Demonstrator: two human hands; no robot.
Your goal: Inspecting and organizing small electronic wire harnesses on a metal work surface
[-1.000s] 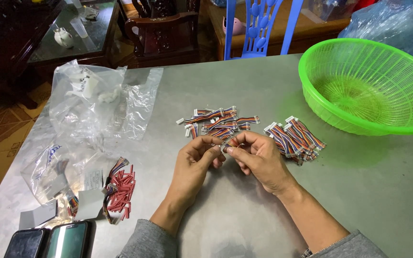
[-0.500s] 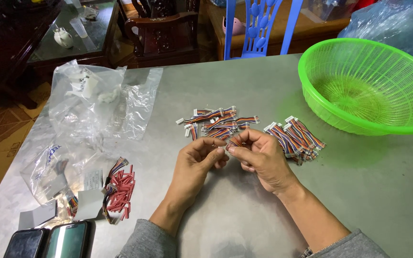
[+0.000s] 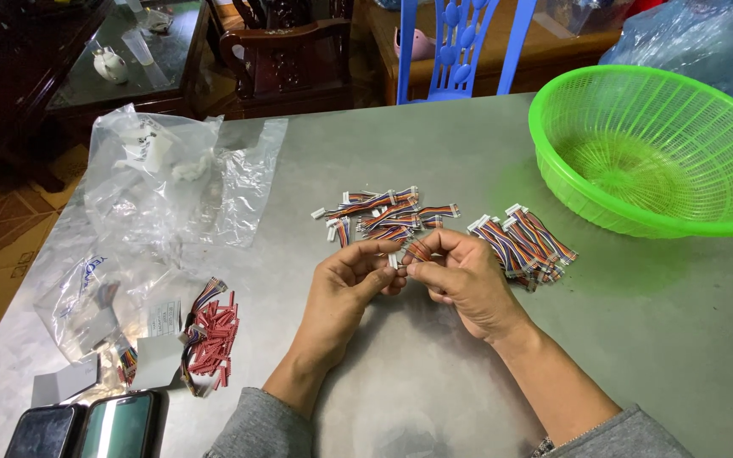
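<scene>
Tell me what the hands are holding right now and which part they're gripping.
Both hands, left and right, pinch one short multicoloured ribbon cable between fingertips, at or near its white connector end; the exact spot is partly hidden.

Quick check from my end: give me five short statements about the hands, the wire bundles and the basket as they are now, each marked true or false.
1. Both hands pinch one small multicoloured wire piece between them. True: left hand and right hand meet on it.
2. The green basket holds a heap of wire pieces. False: nothing shows inside it.
3. A neat stack of wire pieces lies between the right hand and the basket. True.
4. The red connector strips lie inside the basket. False: they lie on the table by the plastic bags, on the person's left.
5. A loose pile of wire pieces lies beyond the hands. True.
</scene>
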